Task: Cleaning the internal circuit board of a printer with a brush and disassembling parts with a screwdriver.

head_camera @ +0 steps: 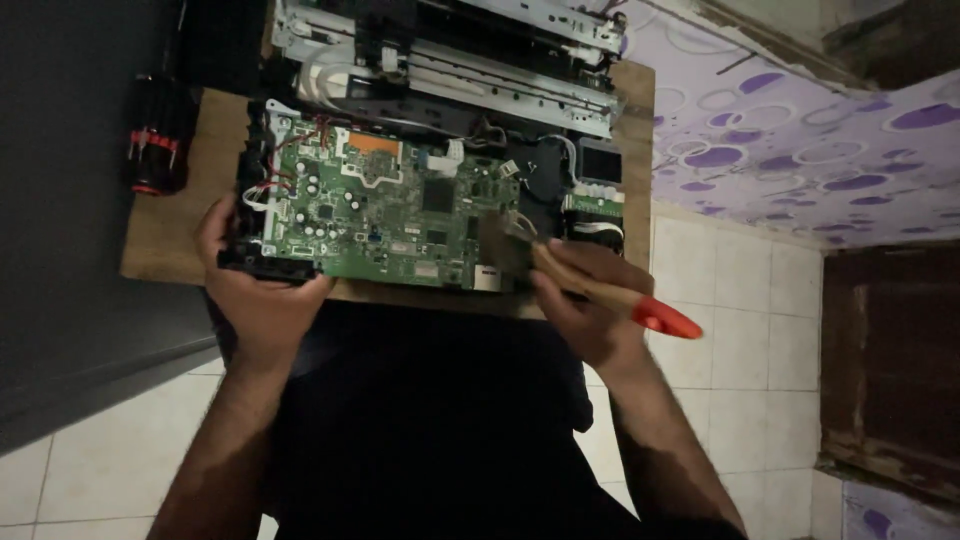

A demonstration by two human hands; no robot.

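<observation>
Bristles of the wooden-handled paintbrush with a red tip [600, 290] rest at the near right corner of the green printed circuit board [385, 205], which sits in an opened printer chassis on your brown wooden desk [165, 235]. Your right hand [590, 300] is pinched closed around the brush handle. Your left hand [255, 285] curls over the board's near left corner, gripping the black frame.

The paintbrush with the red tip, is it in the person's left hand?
No, the paintbrush is in the right hand; the left hand grips the green circuit board's corner.

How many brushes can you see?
1. The paintbrush, wooden handle with a red tip, is in the right hand, bristles at the right end of the green circuit board. Others may be hidden in the dark.
</observation>
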